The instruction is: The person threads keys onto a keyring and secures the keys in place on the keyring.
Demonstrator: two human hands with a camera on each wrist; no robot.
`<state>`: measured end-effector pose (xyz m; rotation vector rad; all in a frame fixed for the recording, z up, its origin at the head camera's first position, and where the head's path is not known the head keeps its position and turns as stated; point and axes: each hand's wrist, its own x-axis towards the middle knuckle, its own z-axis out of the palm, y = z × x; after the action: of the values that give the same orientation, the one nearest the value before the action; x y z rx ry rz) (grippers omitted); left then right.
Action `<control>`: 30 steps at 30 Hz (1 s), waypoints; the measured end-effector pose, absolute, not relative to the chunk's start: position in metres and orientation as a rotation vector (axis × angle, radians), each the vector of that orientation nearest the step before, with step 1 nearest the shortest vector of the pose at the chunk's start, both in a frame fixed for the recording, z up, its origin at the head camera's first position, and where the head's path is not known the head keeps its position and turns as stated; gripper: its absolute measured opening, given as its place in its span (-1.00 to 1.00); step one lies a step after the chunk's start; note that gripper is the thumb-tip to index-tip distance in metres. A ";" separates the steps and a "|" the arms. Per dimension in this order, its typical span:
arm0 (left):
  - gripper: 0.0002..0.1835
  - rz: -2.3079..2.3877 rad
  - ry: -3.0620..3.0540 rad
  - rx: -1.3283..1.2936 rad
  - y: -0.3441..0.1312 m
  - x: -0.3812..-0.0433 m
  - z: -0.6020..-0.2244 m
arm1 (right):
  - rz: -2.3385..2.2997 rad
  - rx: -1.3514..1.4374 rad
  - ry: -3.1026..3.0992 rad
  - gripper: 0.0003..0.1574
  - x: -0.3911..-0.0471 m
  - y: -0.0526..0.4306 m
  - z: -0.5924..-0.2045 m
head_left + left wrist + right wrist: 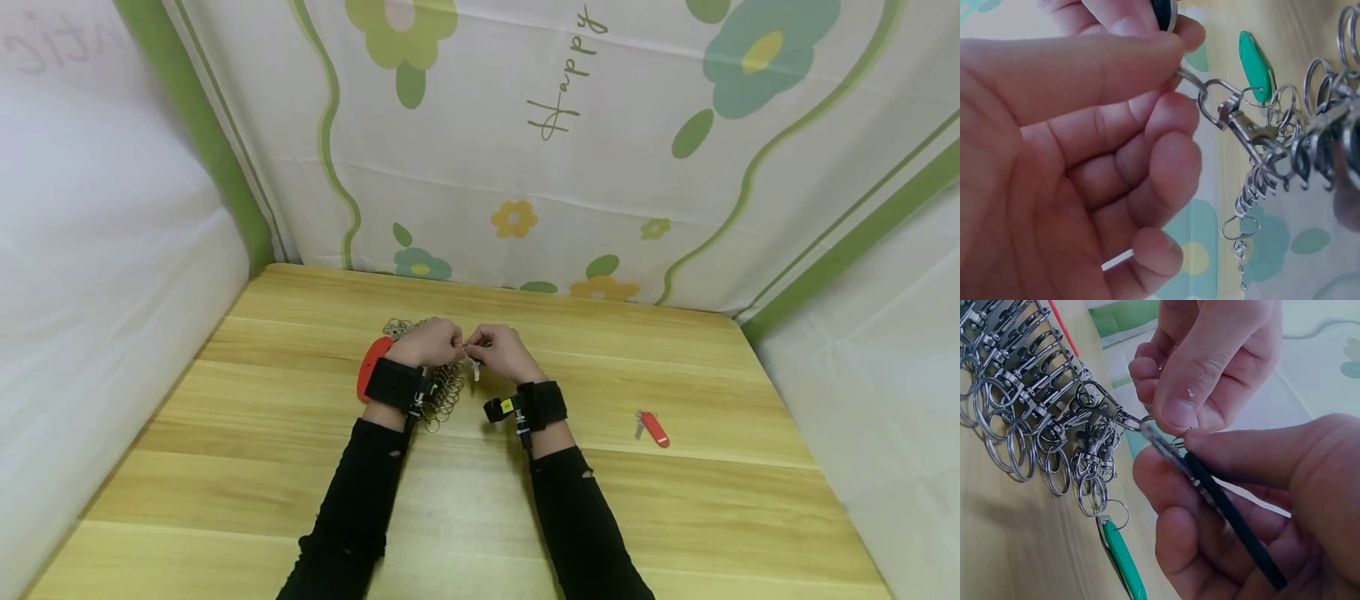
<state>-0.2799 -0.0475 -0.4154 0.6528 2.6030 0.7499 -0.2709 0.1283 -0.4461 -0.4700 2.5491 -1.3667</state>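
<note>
Thumb and fingers of the right hand point(504, 354) pinch a dark key tag point(1238, 528), just to the right of the red holder point(371, 367). A small shiny key point(476, 371) hangs down by the fingertips. The left hand point(433, 342), just over the right side of the red holder, pinches a thin ring point(1191, 79) between its thumb and finger. Its other fingers are loosely bent. The ring loops through the end of a metal clip point(1241, 128). I cannot tell if the ring also goes through the dark key tag, because fingers hide that spot.

The dark key tag looks light and hard, so it should not break easily. Its flat sides may be a bit slippery, so pinching both flat sides seems best. The small shiny key looks light too, and it could swing. The thin ring looks stiff and tiny, so it is best held with fingertips at its edge. The metal clip looks hard and smooth, and may wobble when pulled.

A row of clips and rings point(450, 387) sits along the right side of the red holder. A green key tag point(1124, 559) is joined to a ring beside that row. Well to the right of the red holder, a red key tag point(655, 429) lies on the surface point(697, 517) with a grey key point(639, 427).
</note>
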 end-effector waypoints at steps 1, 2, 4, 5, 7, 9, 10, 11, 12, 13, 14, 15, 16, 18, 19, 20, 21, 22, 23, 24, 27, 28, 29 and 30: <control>-0.75 0.762 2.600 0.653 -0.048 -0.280 -0.415 | -1.373 -0.469 2.548 -0.86 -0.271 0.128 -0.446; -0.77 0.767 2.595 0.653 -0.048 -0.280 -0.415 | -1.377 -0.469 2.550 -0.84 -0.271 0.128 -0.446; -0.79 0.776 2.585 0.662 -0.049 -0.280 -0.415 | -1.382 -0.468 2.555 -0.83 -0.272 0.129 -0.446; -0.79 0.774 2.585 0.673 -0.049 -0.281 -0.415 | -1.381 -0.466 2.560 -0.82 -0.272 0.129 -0.446; -0.78 0.778 2.583 0.688 -0.050 -0.280 -0.414 | -1.378 -0.463 2.571 -0.81 -0.273 0.129 -0.447; -0.79 0.784 2.579 0.704 -0.050 -0.281 -0.414 | -1.370 -0.459 2.583 -0.82 -0.273 0.129 -0.447; -0.79 0.788 2.578 0.705 -0.051 -0.281 -0.414 | -1.366 -0.457 2.588 -0.81 -0.273 0.129 -0.447; -0.79 0.790 2.578 0.702 -0.051 -0.281 -0.414 | -1.365 -0.455 2.589 -0.81 -0.273 0.129 -0.447; -0.79 0.794 2.573 0.697 -0.051 -0.281 -0.413 | -1.362 -0.455 2.592 -0.81 -0.273 0.129 -0.447; -0.79 0.795 2.570 0.694 -0.051 -0.281 -0.413 | -1.361 -0.457 2.591 -0.81 -0.273 0.129 -0.447; -0.78 0.793 2.569 0.689 -0.050 -0.281 -0.413 | -1.357 -0.462 2.593 -0.81 -0.273 0.129 -0.447; -0.78 0.783 2.572 0.685 -0.050 -0.281 -0.413 | -1.354 -0.467 2.592 -0.81 -0.273 0.129 -0.447; -0.76 0.771 2.576 0.682 -0.050 -0.281 -0.413 | -1.353 -0.472 2.590 -0.80 -0.273 0.129 -0.447; -0.73 0.741 2.587 0.687 -0.049 -0.281 -0.414 | -1.352 -0.483 2.586 -0.80 -0.273 0.129 -0.448; -0.72 0.732 2.589 0.686 -0.049 -0.281 -0.414 | -1.353 -0.486 2.582 -0.80 -0.273 0.129 -0.447; -0.72 0.723 2.589 0.684 -0.048 -0.280 -0.413 | -1.354 -0.488 2.578 -0.80 -0.273 0.129 -0.447; -0.71 0.716 2.589 0.683 -0.048 -0.280 -0.413 | -1.358 -0.488 2.570 -0.80 -0.273 0.129 -0.447; -0.70 0.717 2.585 0.678 -0.048 -0.280 -0.413 | -1.361 -0.490 2.562 -0.81 -0.273 0.129 -0.447; -0.70 0.719 2.580 0.673 -0.048 -0.280 -0.413 | -1.361 -0.491 2.556 -0.82 -0.273 0.129 -0.447; -0.70 0.722 2.576 0.670 -0.048 -0.280 -0.412 | -1.361 -0.495 2.549 -0.83 -0.273 0.129 -0.447; -0.67 0.732 2.580 0.669 -0.048 -0.281 -0.413 | -1.362 -0.502 2.538 -0.83 -0.272 0.129 -0.447; -0.67 0.740 2.585 0.671 -0.048 -0.281 -0.414 | -1.357 -0.503 2.543 -0.83 -0.272 0.129 -0.447; -0.67 0.749 2.589 0.672 -0.048 -0.281 -0.414 | -1.353 -0.503 2.550 -0.81 -0.272 0.129 -0.447; -0.67 0.760 2.592 0.677 -0.049 -0.282 -0.415 | -1.352 -0.500 2.557 -0.80 -0.272 0.129 -0.447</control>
<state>-0.2816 -0.0487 -0.4152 0.6766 2.5922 0.7602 -0.2718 0.1286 -0.4466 -0.4997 2.5565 -1.3524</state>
